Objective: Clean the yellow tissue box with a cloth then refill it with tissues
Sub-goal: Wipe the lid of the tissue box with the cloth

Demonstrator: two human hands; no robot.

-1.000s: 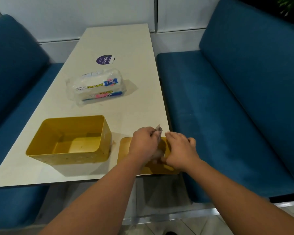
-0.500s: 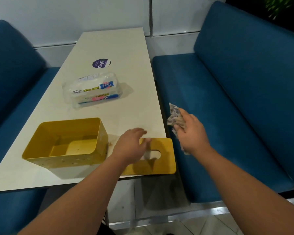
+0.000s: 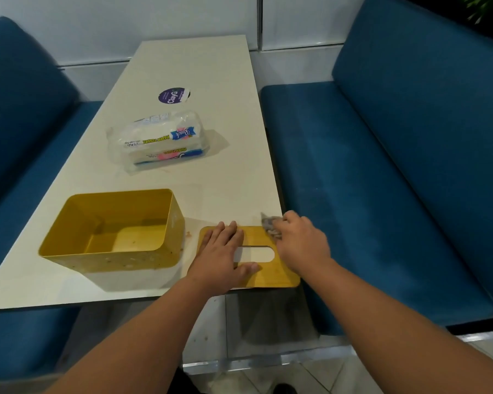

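Head view: lid (image 3: 279, 275) lay flat at table (image 3: 211, 66) near edge, long axis left–right, right of open box (image 3: 111, 240). Left hand (image 3: 221, 255) pressed it, fingers straight. Right hand (image 3: 300, 245) clutched cloth (image 3: 269, 224) on lid's far right corner; wipe likely ran leftward.

A long, pale table (image 3: 199, 66) runs away toward a wall (image 3: 154, 21) of light grey panels with a vertical seam. Blue padded benches (image 3: 382, 166) flank it on both sides, each with a seat and a tall back. A round purple sticker (image 3: 173, 95) lies on the tabletop. Below the near edge, light floor tiles (image 3: 239, 379) show. The light is dim and cool.
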